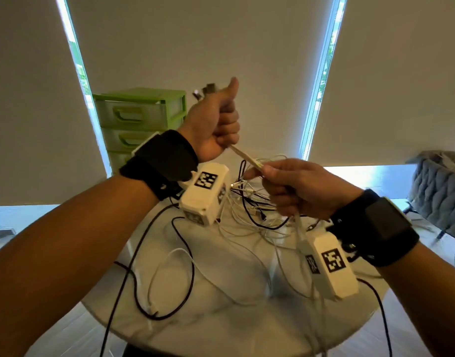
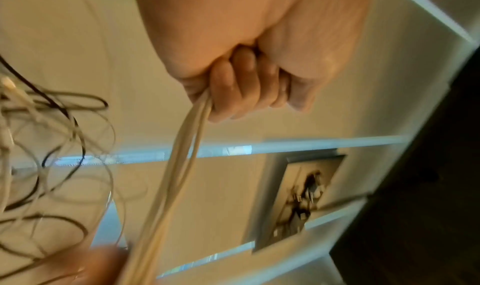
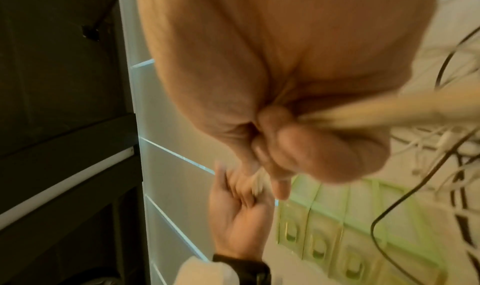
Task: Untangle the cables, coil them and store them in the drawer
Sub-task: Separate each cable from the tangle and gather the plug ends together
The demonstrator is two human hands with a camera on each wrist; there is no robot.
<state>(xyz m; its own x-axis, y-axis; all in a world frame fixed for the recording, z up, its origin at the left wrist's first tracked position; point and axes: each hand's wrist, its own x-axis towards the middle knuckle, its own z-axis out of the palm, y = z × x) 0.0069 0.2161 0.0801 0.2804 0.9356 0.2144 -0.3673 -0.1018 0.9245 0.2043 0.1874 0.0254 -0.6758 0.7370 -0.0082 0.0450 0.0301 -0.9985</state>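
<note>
Both hands are raised above a round table. My left hand grips a bundle of white cable strands in a fist, thumb up; dark plug ends stick out above it. In the left wrist view the fingers curl round the white strands. My right hand holds the same strands a short way down, and they hang below it. The right wrist view shows that fist closed on the strands. A tangle of white and black cables lies on the table beneath.
A green drawer unit with closed drawers stands at the table's far left, also in the right wrist view. Loose black and white cable loops spread over the near table. A grey padded seat is at the far right.
</note>
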